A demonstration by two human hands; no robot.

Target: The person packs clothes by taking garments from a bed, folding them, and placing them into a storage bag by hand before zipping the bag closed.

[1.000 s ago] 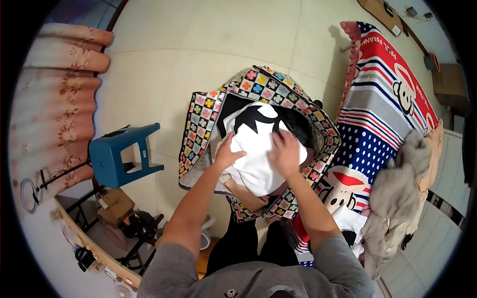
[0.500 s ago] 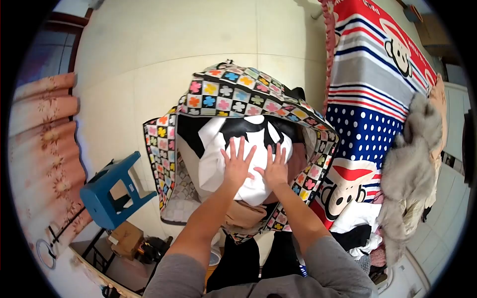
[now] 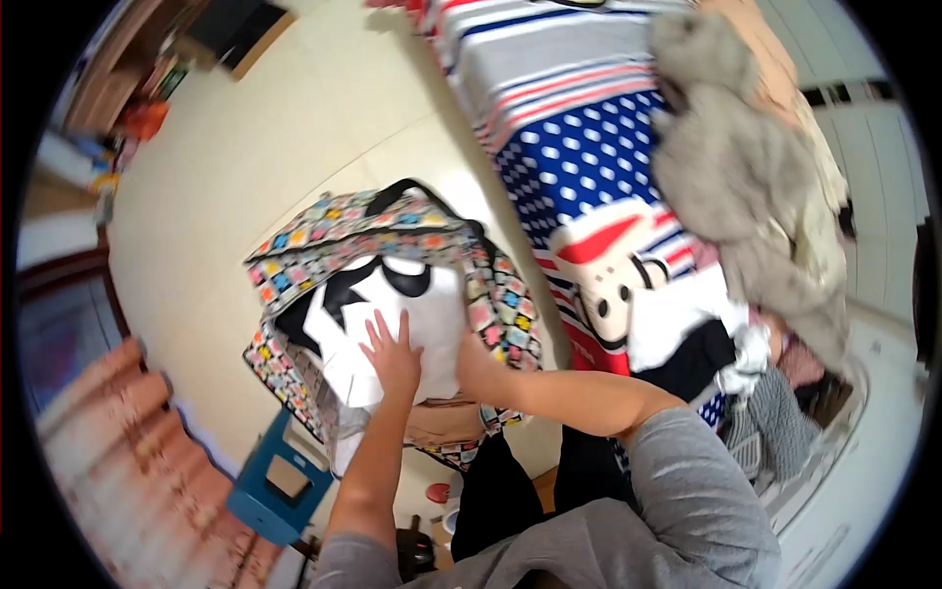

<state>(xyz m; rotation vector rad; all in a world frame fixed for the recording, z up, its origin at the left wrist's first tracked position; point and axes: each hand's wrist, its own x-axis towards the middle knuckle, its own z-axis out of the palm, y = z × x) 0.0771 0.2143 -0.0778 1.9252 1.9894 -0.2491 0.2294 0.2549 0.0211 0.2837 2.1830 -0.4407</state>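
A large storage bag [image 3: 316,236] with a multicoloured flower-check pattern lies unzipped on the floor before me. Inside it is a folded white cloth item [image 3: 437,314] with black shapes, and a tan cloth [image 3: 446,424] shows at the near side. My left hand [image 3: 394,358] rests flat on the white cloth, fingers spread. At the cloth's right edge, against the bag's inner side, is my right hand [image 3: 479,368]; its fingers are blurred and mostly hidden.
To the right stands a bed with a blue dotted sheet [image 3: 579,147], a grey furry item [image 3: 731,162], and white garments [image 3: 677,314] and black garments on it. A teal stool [image 3: 280,481] stands at lower left, near a peach curtain [image 3: 128,461].
The view has turned, so bag and bed appear further left. My right hand has gone from the top of the white cloth to its right edge; my left hand stays on it.
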